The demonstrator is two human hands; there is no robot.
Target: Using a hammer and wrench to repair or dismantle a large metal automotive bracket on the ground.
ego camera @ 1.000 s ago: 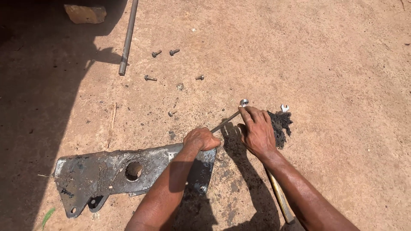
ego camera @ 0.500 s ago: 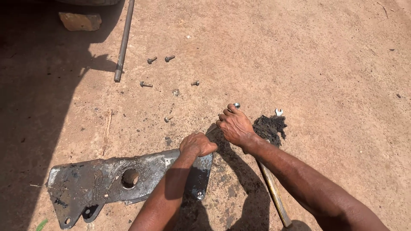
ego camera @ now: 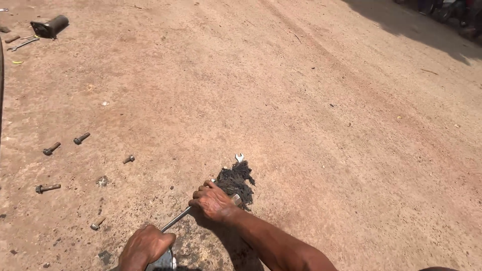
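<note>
Since the view has swung up off the grey plate, now nearly cut off at the bottom edge, I see my right hand (ego camera: 215, 201) gripping the metal bar (ego camera: 176, 219) beside the black rag (ego camera: 236, 181), while my left hand (ego camera: 144, 246) presses closed on the plate (ego camera: 164, 261).

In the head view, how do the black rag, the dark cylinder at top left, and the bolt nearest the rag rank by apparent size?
1. Black rag, largest.
2. Dark cylinder; it lies farther from the camera, so its true size is unsure.
3. Bolt, smallest.
</note>
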